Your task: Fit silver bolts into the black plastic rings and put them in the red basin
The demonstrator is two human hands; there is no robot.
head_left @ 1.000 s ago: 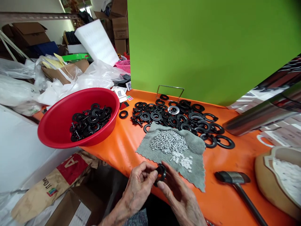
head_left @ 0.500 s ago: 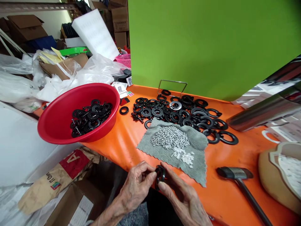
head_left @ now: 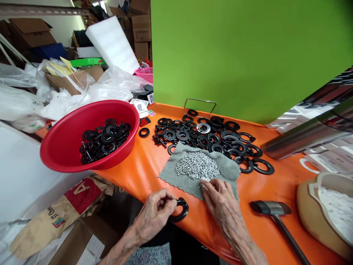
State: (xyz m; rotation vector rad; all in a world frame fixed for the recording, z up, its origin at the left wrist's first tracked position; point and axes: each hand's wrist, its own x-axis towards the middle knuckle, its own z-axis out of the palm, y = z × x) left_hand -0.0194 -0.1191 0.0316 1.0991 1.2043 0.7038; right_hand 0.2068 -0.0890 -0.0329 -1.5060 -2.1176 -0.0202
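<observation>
My left hand (head_left: 157, 209) pinches a black ring (head_left: 184, 211) between thumb and fingertips, above the table's near edge. The ring's left part is hidden by the fingers. Over the grey cloth (head_left: 171, 173), my right hand (head_left: 224, 202) has its thumb and fingertips pressed together at the small white pieces (head_left: 205, 179). Something small and pale shows at these fingertips, too small to name. My right hand covers most of the white pieces. Just beyond it lies a heap of small silver screws or rivets (head_left: 197, 165).
Many black rings (head_left: 204, 141) lie behind the cloth. At left stands a red basin (head_left: 60, 147) holding black parts. A hammer (head_left: 271, 208) and a tan container (head_left: 311, 206) sit at right, near a shiny metal cylinder (head_left: 292, 141). A green panel (head_left: 248, 55) closes off the back.
My right hand has let go of the black ring and moved forward to the white pieces on the cloth. My left hand keeps the ring, now turned to show its opening.
</observation>
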